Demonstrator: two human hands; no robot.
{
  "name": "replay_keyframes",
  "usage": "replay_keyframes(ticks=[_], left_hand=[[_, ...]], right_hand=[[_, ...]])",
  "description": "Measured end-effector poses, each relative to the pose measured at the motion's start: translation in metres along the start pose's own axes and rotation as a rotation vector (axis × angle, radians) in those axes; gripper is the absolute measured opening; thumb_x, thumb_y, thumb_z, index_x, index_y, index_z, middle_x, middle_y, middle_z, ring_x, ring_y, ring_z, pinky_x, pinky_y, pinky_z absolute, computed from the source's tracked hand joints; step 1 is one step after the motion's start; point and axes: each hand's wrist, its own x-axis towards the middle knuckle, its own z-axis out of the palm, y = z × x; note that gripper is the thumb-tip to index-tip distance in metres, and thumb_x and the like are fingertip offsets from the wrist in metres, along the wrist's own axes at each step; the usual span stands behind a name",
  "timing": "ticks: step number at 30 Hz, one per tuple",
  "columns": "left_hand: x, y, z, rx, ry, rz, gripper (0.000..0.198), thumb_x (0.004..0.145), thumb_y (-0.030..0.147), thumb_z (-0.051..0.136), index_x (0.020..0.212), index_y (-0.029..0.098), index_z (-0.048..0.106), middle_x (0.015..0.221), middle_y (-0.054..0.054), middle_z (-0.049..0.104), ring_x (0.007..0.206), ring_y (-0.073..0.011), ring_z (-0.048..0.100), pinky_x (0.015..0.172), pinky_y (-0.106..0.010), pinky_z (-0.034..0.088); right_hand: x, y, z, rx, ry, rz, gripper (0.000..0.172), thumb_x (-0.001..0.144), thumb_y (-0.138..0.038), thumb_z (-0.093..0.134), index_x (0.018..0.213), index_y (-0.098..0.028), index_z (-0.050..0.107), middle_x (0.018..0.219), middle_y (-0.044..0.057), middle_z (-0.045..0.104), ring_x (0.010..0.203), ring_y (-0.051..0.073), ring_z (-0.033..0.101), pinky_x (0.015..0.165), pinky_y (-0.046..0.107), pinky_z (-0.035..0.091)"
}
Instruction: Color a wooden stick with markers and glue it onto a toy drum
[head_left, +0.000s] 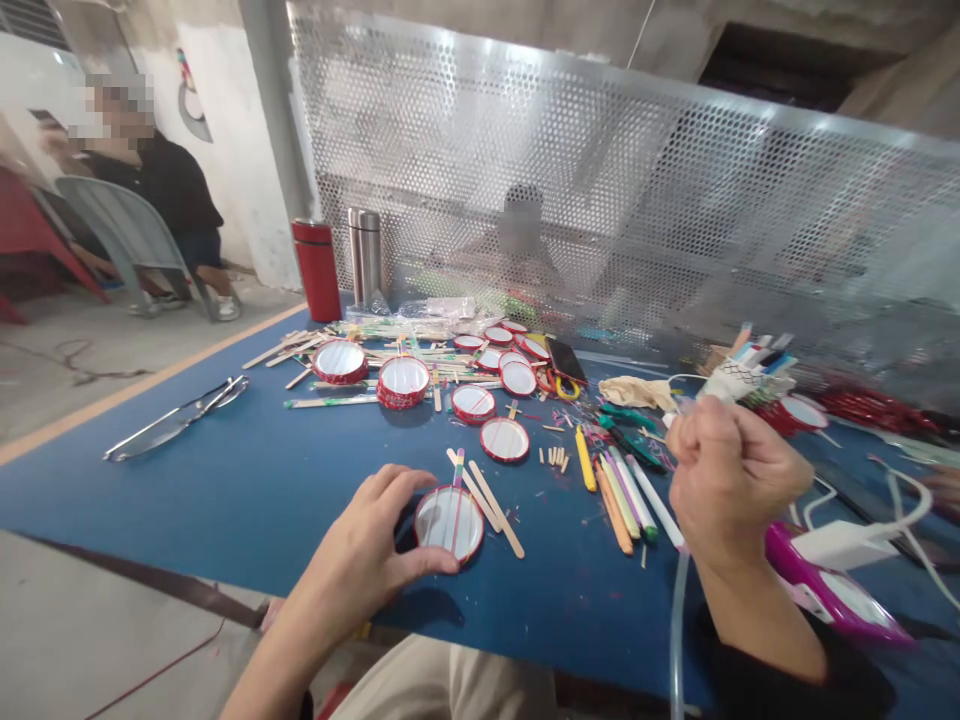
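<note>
My left hand (375,540) holds the rim of a small round drum (450,528) between thumb and fingers, low over the blue table. The drum has a red edge, a pale face and a striped stick (458,470) at its top. Two plain wooden sticks (496,508) lie just right of it. Raised at the right, my right hand (724,465) is closed in a fist; what it holds, if anything, is hidden. Colored markers (622,495) lie between the hands, near a yellow marker (585,460).
More red-rimmed drums (505,440) and wooden sticks cover the table's middle and back. Scissors-like metal tongs (176,420) lie left. A red flask (316,270) and steel flask (365,255) stand behind. A purple device (840,600) and white cables lie right. A person sits far left.
</note>
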Motion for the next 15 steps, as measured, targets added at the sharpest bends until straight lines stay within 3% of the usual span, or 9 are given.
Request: replay_keyframes(ticks=[3,5,11,15], left_hand=[[-0.003,0.007,0.011,0.149,0.018,0.047,0.080,0.061,0.072,0.061,0.124,0.024,0.049,0.120,-0.011,0.056,0.101,-0.0296,0.053,0.084,-0.044,0.045],[-0.005,0.009,0.016,0.214,0.021,0.063,0.088,0.058,0.076,0.059,0.129,0.025,0.045,0.125,-0.012,0.054,0.105,-0.0315,0.050,0.084,-0.046,0.043],[-0.007,0.004,0.020,0.265,0.022,0.070,0.077,0.068,0.071,0.056,0.130,0.025,0.047,0.122,-0.011,0.056,0.104,-0.0302,0.049,0.085,-0.044,0.042],[-0.005,0.002,0.021,0.261,-0.004,0.064,0.075,0.068,0.070,0.056,0.126,0.023,0.051,0.121,-0.011,0.056,0.103,-0.0296,0.049,0.086,-0.044,0.042]], right_hand=[[-0.003,0.005,0.000,-0.014,0.039,0.010,0.040,0.086,-0.034,0.054,0.051,-0.021,0.037,0.047,-0.007,0.030,0.042,0.008,0.033,0.046,0.026,0.031],[-0.006,0.009,0.000,-0.042,0.023,0.011,0.041,0.084,-0.034,0.056,0.051,-0.021,0.036,0.047,-0.007,0.030,0.042,0.008,0.033,0.046,0.025,0.032],[-0.014,0.009,-0.003,-0.121,-0.024,-0.018,0.042,0.085,-0.034,0.055,0.050,-0.020,0.037,0.047,-0.006,0.033,0.044,0.008,0.035,0.047,0.024,0.032],[-0.018,0.006,-0.005,-0.220,-0.074,-0.130,0.040,0.085,-0.030,0.057,0.049,-0.020,0.041,0.045,-0.006,0.032,0.043,0.008,0.033,0.045,0.024,0.029]])
